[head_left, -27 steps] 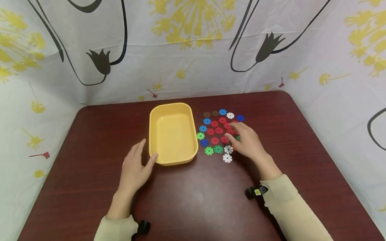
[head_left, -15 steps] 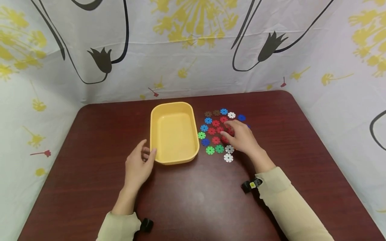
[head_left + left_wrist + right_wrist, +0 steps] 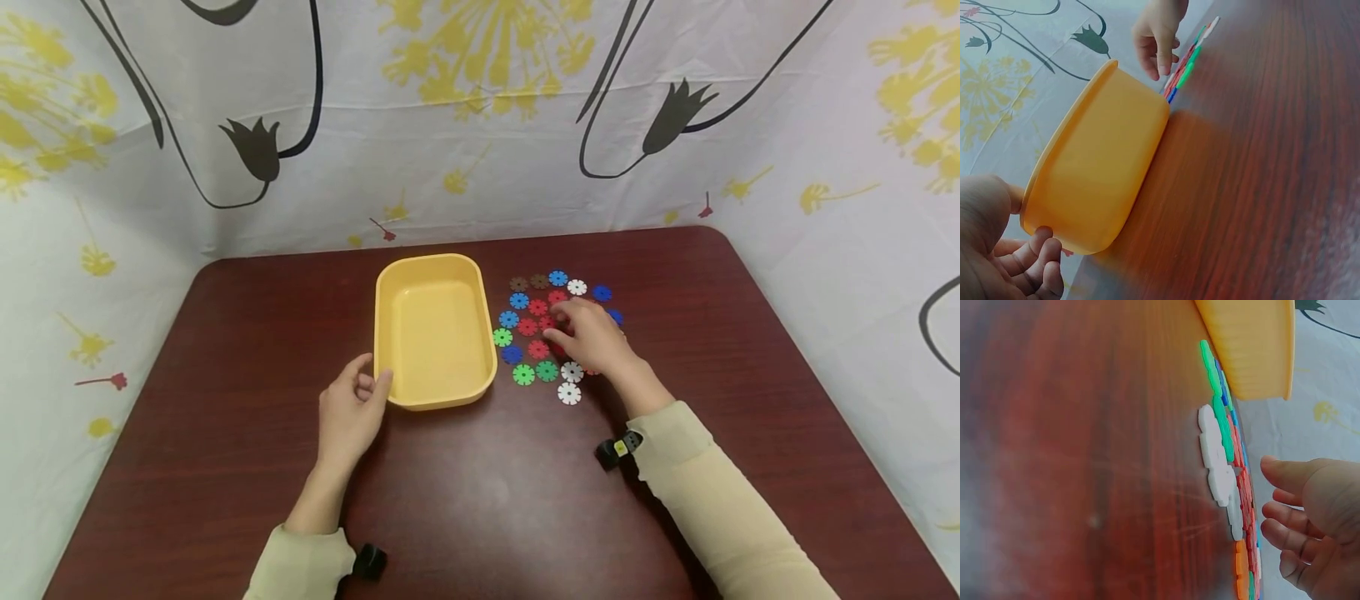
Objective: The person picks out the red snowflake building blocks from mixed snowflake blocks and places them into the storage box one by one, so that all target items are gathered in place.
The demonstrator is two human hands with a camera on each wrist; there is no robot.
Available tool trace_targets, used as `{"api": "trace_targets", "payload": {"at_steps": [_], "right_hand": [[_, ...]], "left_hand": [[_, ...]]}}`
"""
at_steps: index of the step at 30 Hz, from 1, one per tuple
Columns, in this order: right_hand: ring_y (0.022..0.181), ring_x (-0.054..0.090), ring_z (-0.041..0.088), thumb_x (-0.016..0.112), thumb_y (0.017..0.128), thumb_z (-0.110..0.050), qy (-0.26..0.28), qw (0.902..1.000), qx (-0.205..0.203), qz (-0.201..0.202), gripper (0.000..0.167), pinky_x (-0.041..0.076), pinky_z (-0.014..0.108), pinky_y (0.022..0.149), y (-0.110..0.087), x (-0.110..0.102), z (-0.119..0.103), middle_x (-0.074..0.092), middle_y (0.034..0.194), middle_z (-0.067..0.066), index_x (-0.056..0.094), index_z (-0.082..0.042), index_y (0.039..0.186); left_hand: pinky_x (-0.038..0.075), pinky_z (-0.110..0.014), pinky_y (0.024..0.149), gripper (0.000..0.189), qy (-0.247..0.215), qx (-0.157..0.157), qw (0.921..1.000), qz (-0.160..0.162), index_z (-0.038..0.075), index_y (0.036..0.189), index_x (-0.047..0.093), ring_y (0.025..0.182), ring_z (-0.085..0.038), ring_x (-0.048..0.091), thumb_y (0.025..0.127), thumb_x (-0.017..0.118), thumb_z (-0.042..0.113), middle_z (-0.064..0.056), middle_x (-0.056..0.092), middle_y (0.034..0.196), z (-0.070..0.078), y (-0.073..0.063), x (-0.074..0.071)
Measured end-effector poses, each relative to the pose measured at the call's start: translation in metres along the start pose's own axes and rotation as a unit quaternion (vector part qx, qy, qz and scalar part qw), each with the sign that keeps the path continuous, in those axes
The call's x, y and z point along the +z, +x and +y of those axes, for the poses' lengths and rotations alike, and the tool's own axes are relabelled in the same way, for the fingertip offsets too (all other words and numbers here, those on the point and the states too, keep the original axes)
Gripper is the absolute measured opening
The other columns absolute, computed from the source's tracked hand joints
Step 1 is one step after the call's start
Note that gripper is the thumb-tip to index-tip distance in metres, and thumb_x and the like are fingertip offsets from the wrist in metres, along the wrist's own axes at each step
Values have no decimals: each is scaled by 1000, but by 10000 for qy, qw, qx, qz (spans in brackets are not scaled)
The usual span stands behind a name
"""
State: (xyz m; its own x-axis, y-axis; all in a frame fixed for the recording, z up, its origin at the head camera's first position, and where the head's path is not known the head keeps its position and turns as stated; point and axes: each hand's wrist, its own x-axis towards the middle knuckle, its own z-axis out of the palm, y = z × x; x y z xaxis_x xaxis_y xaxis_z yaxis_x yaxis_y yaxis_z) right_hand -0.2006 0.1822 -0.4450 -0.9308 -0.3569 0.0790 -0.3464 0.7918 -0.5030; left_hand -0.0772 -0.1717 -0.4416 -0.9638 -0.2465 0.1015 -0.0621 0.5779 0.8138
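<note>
A yellow plastic tub [image 3: 435, 342] with rounded corners stands on the table, nothing visible inside. My left hand [image 3: 350, 421] grips its near left corner; in the left wrist view the thumb goes over the rim and bent fingers touch the outer wall. Right of the tub lie flat notched snowflake discs in red, blue, green, white and brown. My right hand [image 3: 596, 337] hovers over the red discs [image 3: 537, 349], fingers loosely bent and nothing held. Seen from the right wrist, a gap separates the fingertips from the discs. Some discs are hidden beneath that hand.
White discs [image 3: 569, 393] lie nearest my side of the cluster, and brown ones [image 3: 519, 284] at its far edge. The dark red wooden table [image 3: 480, 508] ends at a patterned cloth [image 3: 480, 183] behind and at both sides.
My right hand has moved left over the red discs, uncovering blue ones at the right. My left hand has closed in on the tub's corner, its fingers now bent against the wall.
</note>
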Motion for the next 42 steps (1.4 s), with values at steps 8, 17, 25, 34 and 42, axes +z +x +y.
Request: {"api": "trace_targets", "payload": {"at_steps": [8,17,25,34,42], "right_hand": [[105,62,34,74,95,-22,-199,9996,-60,-202,39,55,51,90,9,1,2,66,113,18,66,3,124],[109,62,34,73,96,-24,-402,9979,135,-490,42,54,51,94,12,2,1,65,118,18,65,2,128],[108,62,34,73,96,-23,-477,9962,159,-713,41,55,50,93,16,-1,-2,64,120,19,65,3,127],[100,61,32,71,97,-20,-321,9951,252,-898,32,56,46,87,19,-4,-4,63,113,17,65,1,121],[94,50,30,68,99,-19,-173,9890,447,-1398,26,48,42,79,24,-9,-6,54,110,16,56,1,111]], "left_hand": [[50,-27,65,47,8,7,10000,81,0,135,60,69,-17,60,97,69,26,-7,65,81,-1,-1,1],[50,-29,67,45,62,18,9999,126,1,134,61,69,-18,61,97,69,26,-7,66,80,-1,-2,2],[50,-29,66,45,59,35,9999,117,2,134,61,68,-18,60,97,69,25,-7,65,79,-2,-1,2],[51,-30,66,44,19,29,10000,90,3,135,60,69,-18,61,99,68,26,-7,66,81,-1,-1,1],[50,-29,67,44,-5,-75,10000,18,4,136,60,71,-17,61,99,66,27,-7,66,82,-2,-1,2]]}}
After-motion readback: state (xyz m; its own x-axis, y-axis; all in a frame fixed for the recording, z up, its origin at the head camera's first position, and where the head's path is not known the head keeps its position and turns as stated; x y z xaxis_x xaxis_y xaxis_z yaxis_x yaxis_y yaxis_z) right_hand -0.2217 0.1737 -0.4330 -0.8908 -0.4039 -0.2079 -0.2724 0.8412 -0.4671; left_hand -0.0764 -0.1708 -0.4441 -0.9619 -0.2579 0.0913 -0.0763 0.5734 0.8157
